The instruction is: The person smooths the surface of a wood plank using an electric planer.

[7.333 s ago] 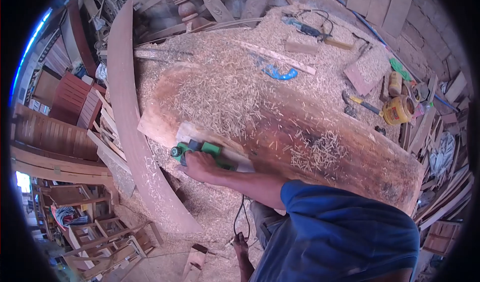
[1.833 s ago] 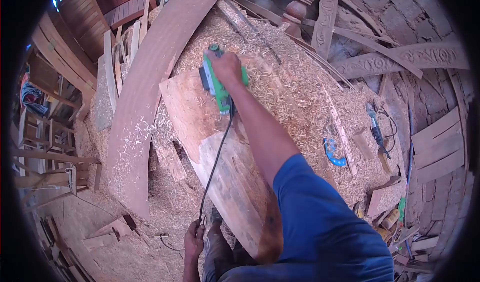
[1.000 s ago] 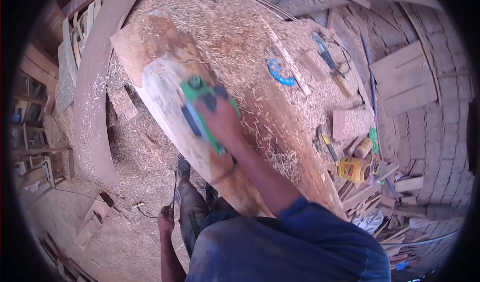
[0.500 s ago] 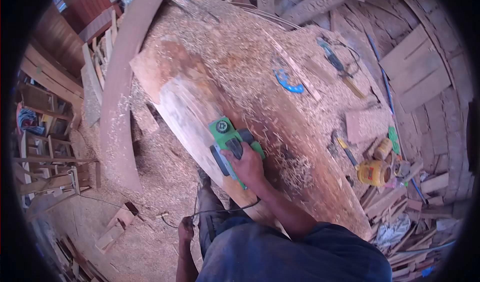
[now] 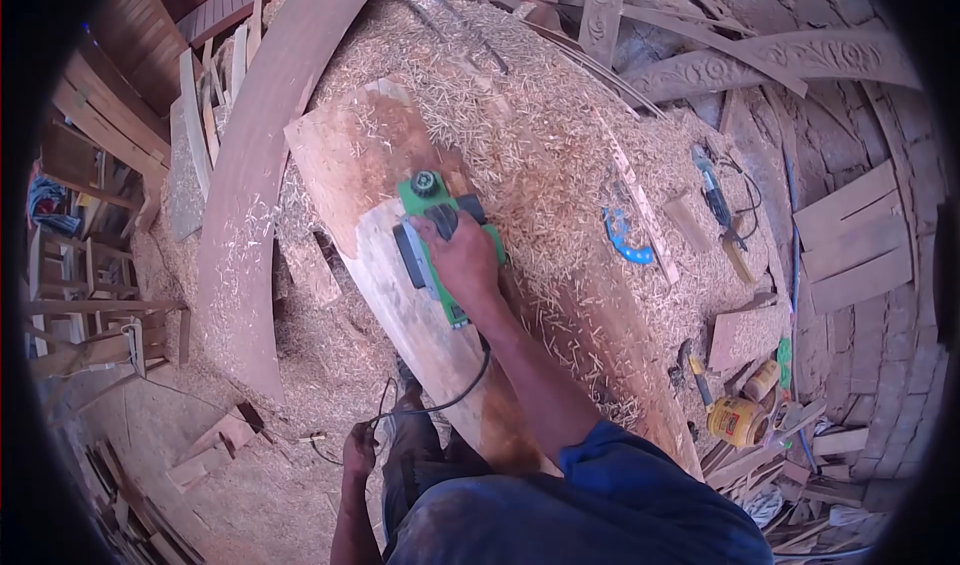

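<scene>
A green electric planer (image 5: 428, 203) rests on a broad wooden slab (image 5: 410, 310), over a pale strip along its left side. My right hand (image 5: 463, 257) is wrapped round the planer's dark handle. From the planer's rear a black power cord (image 5: 465, 390) curves down to my left hand (image 5: 360, 449), which is closed around it low at my left side. Wood shavings (image 5: 560, 265) lie thick over the slab's right part. The planer's sole is hidden against the wood.
To the right lie a blue handle-like tool (image 5: 630, 240), a corded power tool (image 5: 714, 197), a hammer (image 5: 700, 380) and a yellow container (image 5: 737, 421). A long curved board (image 5: 240, 205) stands left of the slab. Wood offcuts (image 5: 215, 450) lie on the shaving-covered floor.
My right hand has pushed the planer forward along the slab, toward its far end. Shavings are more scattered on the wood. My left hand still holds the cord. The view has shifted slightly.
</scene>
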`<action>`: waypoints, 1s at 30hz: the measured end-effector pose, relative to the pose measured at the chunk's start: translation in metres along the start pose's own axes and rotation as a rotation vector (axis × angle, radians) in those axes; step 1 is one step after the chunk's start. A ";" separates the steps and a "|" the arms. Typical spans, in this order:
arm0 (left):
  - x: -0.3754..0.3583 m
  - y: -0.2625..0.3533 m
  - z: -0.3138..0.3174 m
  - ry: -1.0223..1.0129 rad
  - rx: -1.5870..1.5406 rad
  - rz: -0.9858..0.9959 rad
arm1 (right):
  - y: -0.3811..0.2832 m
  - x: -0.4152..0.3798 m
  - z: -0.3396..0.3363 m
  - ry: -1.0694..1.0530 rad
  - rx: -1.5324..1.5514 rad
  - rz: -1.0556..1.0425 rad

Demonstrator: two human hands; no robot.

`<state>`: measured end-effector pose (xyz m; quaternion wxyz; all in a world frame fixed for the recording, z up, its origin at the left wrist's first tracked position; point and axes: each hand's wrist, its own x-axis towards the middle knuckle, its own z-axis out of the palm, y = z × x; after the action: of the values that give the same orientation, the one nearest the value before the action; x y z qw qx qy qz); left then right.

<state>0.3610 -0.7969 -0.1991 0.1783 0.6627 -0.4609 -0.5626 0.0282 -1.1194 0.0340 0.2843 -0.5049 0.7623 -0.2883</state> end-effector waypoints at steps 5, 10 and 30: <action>0.023 0.021 -0.014 0.009 -0.061 -0.051 | -0.030 0.073 0.027 0.066 -0.026 -0.044; 0.040 0.051 -0.019 0.049 -0.101 -0.079 | -0.069 0.151 0.054 0.057 -0.041 -0.052; 0.089 0.169 -0.059 0.193 -0.132 0.020 | -0.148 0.342 0.133 0.089 -0.003 -0.077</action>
<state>0.3401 -0.9720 -0.1058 0.2710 0.6959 -0.4102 -0.5235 0.1023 -1.5067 0.0031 0.2379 -0.5212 0.7546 -0.3200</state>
